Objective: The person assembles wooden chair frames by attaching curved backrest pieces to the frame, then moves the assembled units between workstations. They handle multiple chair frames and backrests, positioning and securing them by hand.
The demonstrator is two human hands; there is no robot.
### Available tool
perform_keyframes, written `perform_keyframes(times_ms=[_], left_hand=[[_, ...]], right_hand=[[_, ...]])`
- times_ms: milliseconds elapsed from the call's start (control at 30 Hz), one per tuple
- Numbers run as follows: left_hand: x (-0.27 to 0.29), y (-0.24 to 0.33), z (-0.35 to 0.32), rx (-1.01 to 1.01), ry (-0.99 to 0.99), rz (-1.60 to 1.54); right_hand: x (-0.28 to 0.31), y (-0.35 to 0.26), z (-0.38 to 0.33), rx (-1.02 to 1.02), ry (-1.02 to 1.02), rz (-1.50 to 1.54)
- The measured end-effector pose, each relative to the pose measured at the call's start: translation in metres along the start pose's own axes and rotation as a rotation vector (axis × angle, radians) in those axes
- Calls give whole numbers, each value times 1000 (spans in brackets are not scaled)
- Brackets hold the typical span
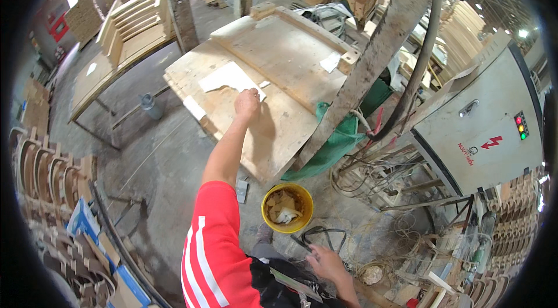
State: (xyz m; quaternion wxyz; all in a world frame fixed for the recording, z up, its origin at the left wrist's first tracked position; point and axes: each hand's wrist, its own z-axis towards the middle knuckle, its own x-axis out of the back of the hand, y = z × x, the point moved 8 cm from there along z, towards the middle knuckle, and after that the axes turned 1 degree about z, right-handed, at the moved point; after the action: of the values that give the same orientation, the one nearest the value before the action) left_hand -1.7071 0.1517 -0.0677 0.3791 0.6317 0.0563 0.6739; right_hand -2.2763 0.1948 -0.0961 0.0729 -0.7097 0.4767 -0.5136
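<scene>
My left hand [248, 105] reaches over a pale wooden workbench top [285, 133]. Its fingers are curled closed at the right end of a torn white sheet [228, 77], seemingly pinching its edge. A small white scrap [264, 84] lies just beyond the fingertips. Low in front of my body hangs my right hand [326, 262], fingers loosely apart and nothing visible in them. A black hose or strap [325, 230] loops close to it. On the floor between the two hands stands a yellow bucket [309, 215] containing brown scraps and a whitish wad.
A slanted metal beam [372, 69] and green cloth [331, 148] border the bench's right side. Farther right stands a grey electrical cabinet [479, 127], with loose cables beneath. Curved wooden parts [49, 174] are stacked at left, near a table [87, 90] and a grey pail [151, 107].
</scene>
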Motion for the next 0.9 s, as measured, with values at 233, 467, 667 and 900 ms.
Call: perform_keyframes(times_ms=[233, 467, 667, 900], left_hand=[[-56, 15, 61, 80, -75, 66], [-8, 12, 46, -107, 170, -86], [-32, 14, -198, 200, -293, -505], [12, 57, -397, -82, -589, -783]], right_hand=[[-34, 91, -51, -352, -32, -184], [-4, 60, -23, -296, 188, 28], [37, -5, 16, 41, 592, 392], [52, -82, 23, 474, 624, 333]])
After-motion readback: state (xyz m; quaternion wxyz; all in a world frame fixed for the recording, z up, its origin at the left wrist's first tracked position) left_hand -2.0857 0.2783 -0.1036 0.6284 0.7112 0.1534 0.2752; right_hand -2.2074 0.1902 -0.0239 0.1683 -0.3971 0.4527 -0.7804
